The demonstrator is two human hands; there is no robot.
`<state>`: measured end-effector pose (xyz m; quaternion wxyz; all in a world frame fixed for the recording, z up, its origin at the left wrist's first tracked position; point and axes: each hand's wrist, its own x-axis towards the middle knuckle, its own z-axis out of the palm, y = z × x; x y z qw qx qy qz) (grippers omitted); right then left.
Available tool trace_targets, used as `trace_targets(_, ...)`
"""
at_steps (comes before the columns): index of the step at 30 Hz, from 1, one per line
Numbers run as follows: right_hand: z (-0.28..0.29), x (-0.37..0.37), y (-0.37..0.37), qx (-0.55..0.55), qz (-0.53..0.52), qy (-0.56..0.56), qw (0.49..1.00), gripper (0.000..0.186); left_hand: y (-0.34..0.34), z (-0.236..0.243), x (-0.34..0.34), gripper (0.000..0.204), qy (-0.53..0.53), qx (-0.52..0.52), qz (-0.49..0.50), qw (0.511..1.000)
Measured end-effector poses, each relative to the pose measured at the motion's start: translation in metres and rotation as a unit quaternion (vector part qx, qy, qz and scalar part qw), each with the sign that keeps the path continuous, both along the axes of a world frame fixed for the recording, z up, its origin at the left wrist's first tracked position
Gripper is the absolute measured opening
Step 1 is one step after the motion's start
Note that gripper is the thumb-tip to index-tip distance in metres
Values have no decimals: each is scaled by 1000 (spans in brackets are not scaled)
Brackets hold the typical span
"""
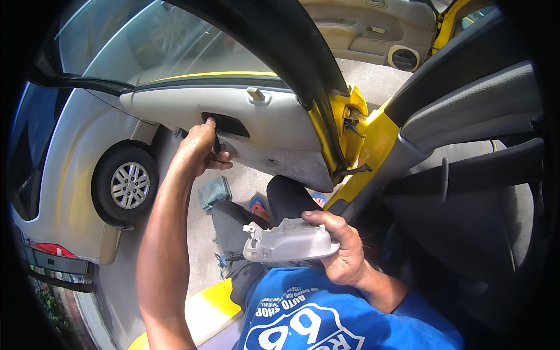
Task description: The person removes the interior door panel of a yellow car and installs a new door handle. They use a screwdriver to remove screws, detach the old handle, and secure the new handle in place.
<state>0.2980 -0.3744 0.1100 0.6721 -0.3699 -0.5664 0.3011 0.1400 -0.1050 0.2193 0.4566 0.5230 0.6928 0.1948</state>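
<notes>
My right hand (pixel 344 245) is closed on the end of a light grey plastic door handle trim piece (pixel 291 242), held in front of my blue shirt. The trim has clips and a bracket at its left end. My left hand (pixel 204 146) reaches to the open car door's grey inner panel (pixel 280 125). Its fingertips are at the edge of a dark recess (pixel 233 126) in that panel. A slim black piece (pixel 217 144) shows between the thumb and the lower fingers; its exact kind is unclear.
A small beige lock pull (pixel 255 95) stands on the panel's top. A green case (pixel 214 192) lies on the ground by my knees. Yellow door frame (pixel 350 134) and dark seats (pixel 461 216) are to the right. A silver car with a wheel (pixel 129 185) stands at left.
</notes>
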Motion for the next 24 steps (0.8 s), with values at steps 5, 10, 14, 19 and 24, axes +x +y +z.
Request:
trace_targets(5, 1, 2, -2, -6, 28, 28, 999, 57, 10, -4, -4, 45, -51, -9, -11, 999)
trace_targets(10, -2, 6, -1, 10, -6, 14, 1000, 57, 22, -20, -6, 27, -148, -16, 13, 989)
trace_targets(14, -6, 7, 1, -12, -9, 10, 1000, 55, 23, -24, -16, 25, -65, 23, -29, 997)
trace_targets(19, -4, 4, 8, -46, -6, -8, 999, 50, 24, -20, -24, 29, -7, 17, -77, 997)
trace_targets(24, 5, -1, 22, -68, -23, -51, 996, 45, 17, -13, -23, 29, -49, -2, -100, 994)
